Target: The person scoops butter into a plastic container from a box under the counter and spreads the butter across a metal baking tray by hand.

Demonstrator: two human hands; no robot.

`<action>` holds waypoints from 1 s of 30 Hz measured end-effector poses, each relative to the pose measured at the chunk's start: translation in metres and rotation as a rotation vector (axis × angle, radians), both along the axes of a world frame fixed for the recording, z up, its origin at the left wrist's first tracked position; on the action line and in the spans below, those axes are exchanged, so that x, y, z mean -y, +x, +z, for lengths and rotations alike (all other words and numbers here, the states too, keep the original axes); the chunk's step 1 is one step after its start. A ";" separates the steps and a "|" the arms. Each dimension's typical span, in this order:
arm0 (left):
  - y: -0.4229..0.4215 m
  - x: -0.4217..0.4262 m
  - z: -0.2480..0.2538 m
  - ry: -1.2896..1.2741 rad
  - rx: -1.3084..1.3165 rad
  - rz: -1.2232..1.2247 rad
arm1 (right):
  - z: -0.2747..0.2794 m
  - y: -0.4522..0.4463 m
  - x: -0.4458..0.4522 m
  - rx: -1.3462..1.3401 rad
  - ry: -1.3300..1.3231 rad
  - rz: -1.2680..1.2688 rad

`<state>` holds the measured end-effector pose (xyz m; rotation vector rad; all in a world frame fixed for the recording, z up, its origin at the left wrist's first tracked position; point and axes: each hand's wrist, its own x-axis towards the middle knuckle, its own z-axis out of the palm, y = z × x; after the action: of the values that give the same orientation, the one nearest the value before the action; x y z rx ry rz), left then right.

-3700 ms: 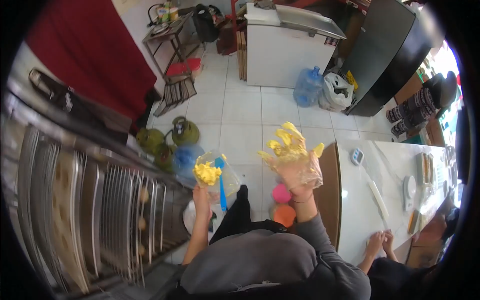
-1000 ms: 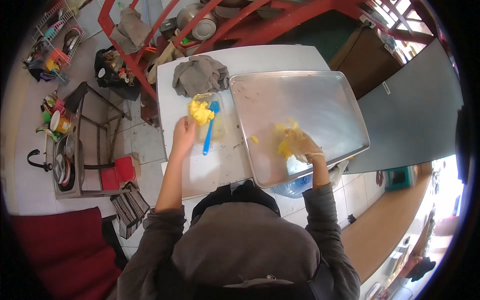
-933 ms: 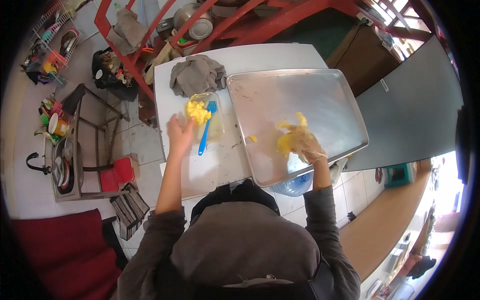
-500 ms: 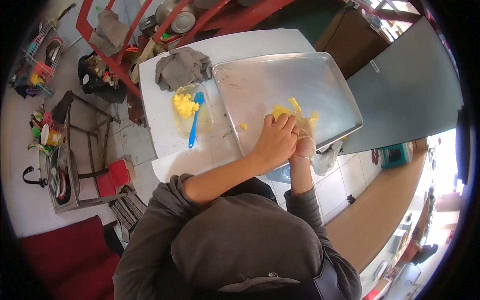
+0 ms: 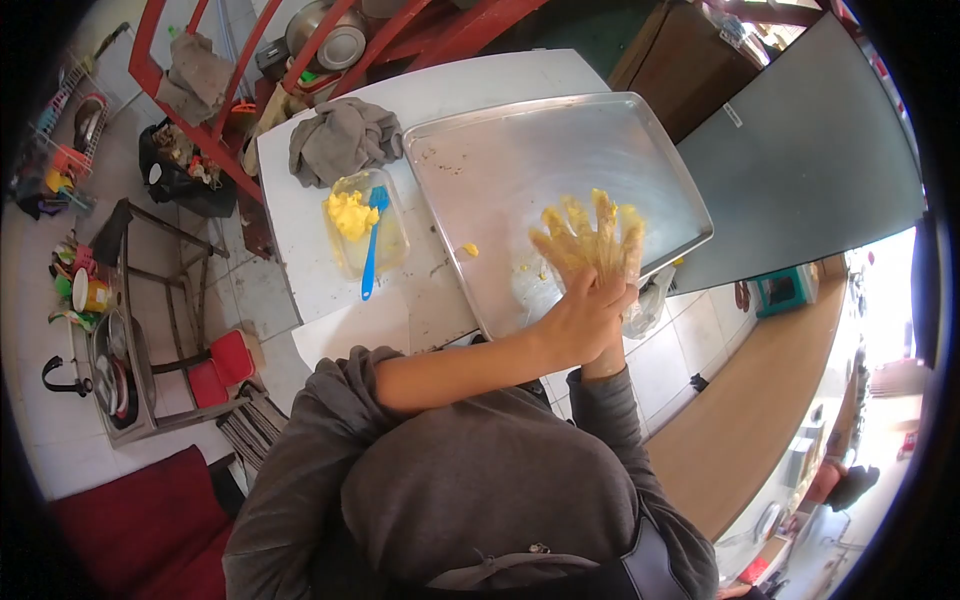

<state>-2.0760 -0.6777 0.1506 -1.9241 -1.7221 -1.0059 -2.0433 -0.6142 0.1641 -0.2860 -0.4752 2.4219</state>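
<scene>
My right hand (image 5: 588,240), in a clear plastic glove smeared with yellow spread, is held over the near right part of a large metal baking tray (image 5: 470,180). Its fingers are stretched out and spread, with nothing in them. My bare left hand (image 5: 592,315) reaches across and is closed on the lower part of the plastic glove (image 5: 577,262), near the right wrist. A small dab of the yellow spread (image 5: 470,249) lies on the tray. To the left, a clear plastic tub (image 5: 402,245) holds a yellow lump (image 5: 350,214) and a blue brush (image 5: 371,250).
The tray and tub rest on a white table (image 5: 285,190), beside a crumpled grey cloth (image 5: 345,140). A grey panel (image 5: 800,170) stands to the right, above a long wooden surface (image 5: 750,400). Red railings (image 5: 225,150) run behind, and a red stool (image 5: 222,368) is at left.
My gloved right fingers have gone from bunched and partly hidden to spread out. My left hand has moved from those fingers down towards the wrist. The view has shifted slightly.
</scene>
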 end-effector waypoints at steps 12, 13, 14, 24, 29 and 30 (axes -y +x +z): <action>-0.050 0.085 -0.041 -0.171 0.669 0.074 | -0.089 -0.013 -0.086 1.332 1.687 0.188; -0.054 0.098 -0.056 -0.221 0.833 0.113 | -0.099 -0.011 -0.087 1.571 2.011 0.228; -0.058 0.105 -0.071 -0.205 0.904 0.154 | -0.105 -0.013 -0.079 1.567 1.995 0.211; -0.074 0.102 -0.101 -0.193 1.157 0.322 | -0.132 -0.084 0.011 0.774 2.182 -0.018; -0.077 0.101 -0.106 -0.181 1.140 0.315 | -0.158 -0.067 -0.007 0.693 2.390 0.034; -0.077 0.102 -0.108 -0.172 1.121 0.318 | -0.143 -0.055 -0.020 0.793 2.521 0.068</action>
<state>-2.1531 -0.7793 0.0421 -1.0693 -2.6073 -2.0532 -2.0979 -0.5939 0.0216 0.0225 -2.9306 0.1067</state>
